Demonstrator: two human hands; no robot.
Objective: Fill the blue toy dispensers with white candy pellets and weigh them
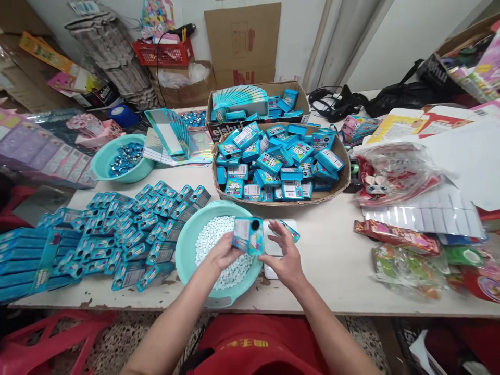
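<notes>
My left hand (pixel 223 253) grips a small blue printed box (pixel 248 235) and holds it above the edge of a teal bowl (pixel 186 245) filled with small white candies (pixel 221 250). My right hand (pixel 284 255) is right beside the box, thumb against its lower corner, fingers spread over a white scale (pixel 273 247). A flat blue packet (pixel 292 231) lies on the scale behind my right fingers.
A round cardboard basket (pixel 344 179) of blue boxes stands behind the bowl. Rows of blue boxes (pixel 133 234) lie at left. A second teal bowl (pixel 102 159) holds blue pieces. Snack bags (pixel 398 237) and white label sheets (pixel 429 211) lie at right.
</notes>
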